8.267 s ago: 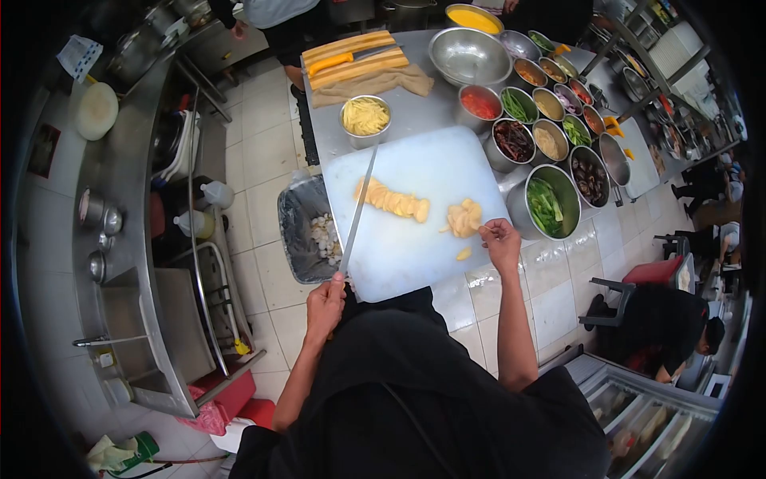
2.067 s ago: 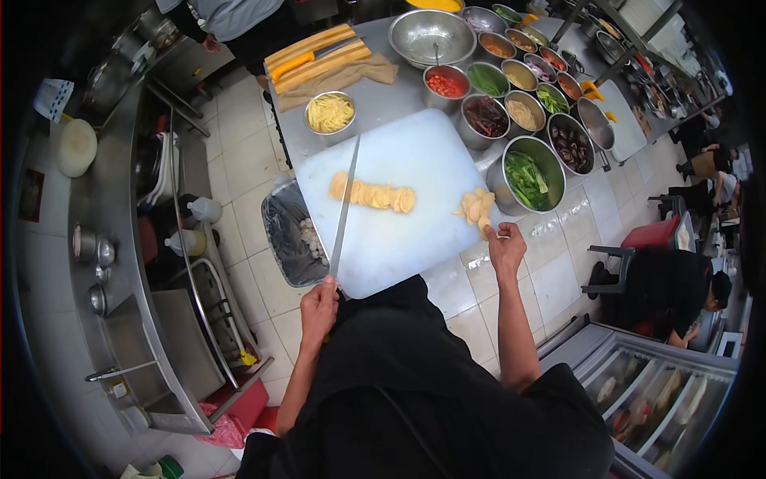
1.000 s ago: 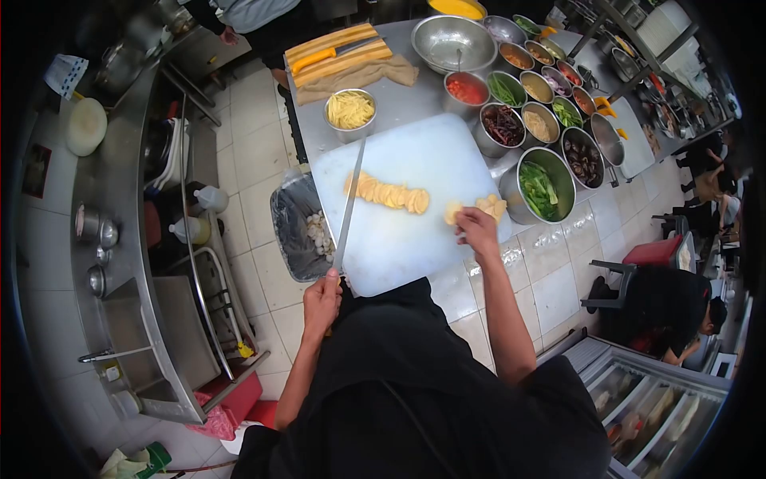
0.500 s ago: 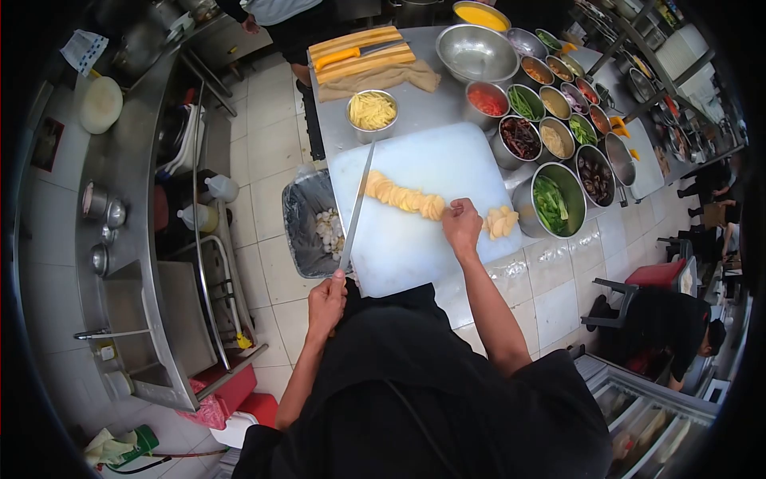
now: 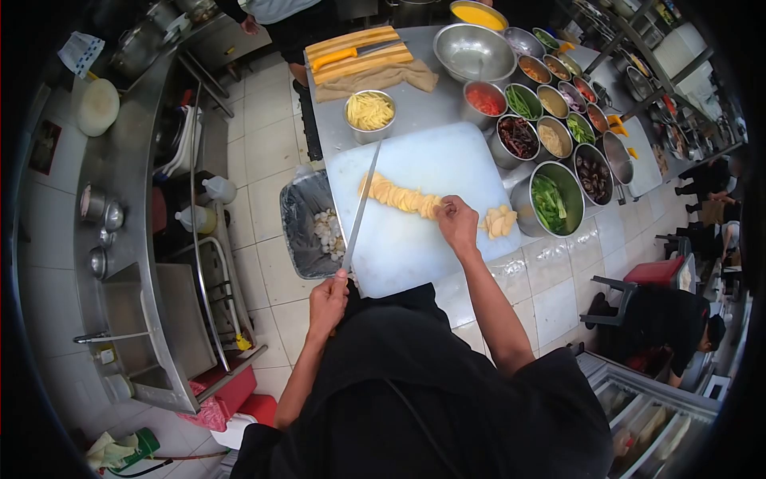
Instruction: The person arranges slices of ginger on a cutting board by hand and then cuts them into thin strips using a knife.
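Head: yellow slices (image 5: 399, 198) overlapping; left hand (image 5: 328, 306) gripping knife (image 5: 362, 207), right hand (image 5: 459, 227) pinching their 4 o'clock end; board (image 5: 411, 259) lying bare toward 6 o'clock edge.

Long knife (image 5: 364, 200) in left hand (image 5: 328, 305)

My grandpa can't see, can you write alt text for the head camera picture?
The left hand holds a long knife over one end of a row of pale slices on a white board; the right hand is at the other end. Bowls of food stand beyond.
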Demonstrator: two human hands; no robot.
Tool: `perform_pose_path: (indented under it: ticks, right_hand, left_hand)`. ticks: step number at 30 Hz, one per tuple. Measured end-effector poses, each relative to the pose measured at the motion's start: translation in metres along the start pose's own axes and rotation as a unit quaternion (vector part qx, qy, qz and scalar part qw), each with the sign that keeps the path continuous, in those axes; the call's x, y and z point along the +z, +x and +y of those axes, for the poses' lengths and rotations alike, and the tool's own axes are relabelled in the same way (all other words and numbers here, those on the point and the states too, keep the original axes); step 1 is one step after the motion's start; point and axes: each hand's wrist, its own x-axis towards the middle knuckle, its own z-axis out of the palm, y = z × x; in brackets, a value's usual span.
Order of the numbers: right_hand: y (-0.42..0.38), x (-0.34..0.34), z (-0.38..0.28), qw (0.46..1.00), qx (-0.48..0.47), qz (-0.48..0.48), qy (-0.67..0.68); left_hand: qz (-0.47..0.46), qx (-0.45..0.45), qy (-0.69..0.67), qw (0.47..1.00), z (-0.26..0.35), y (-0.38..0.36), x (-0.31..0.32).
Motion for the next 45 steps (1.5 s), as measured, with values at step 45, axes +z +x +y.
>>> perform_pose_path:
  ticks: [45]
  right_hand:
    - [-0.023,0.015,0.023,0.959,-0.222,0.167,-0.063]
  left_hand:
    - [0.008,0.009,0.0,1.0,0.001,-0.001,0.004]
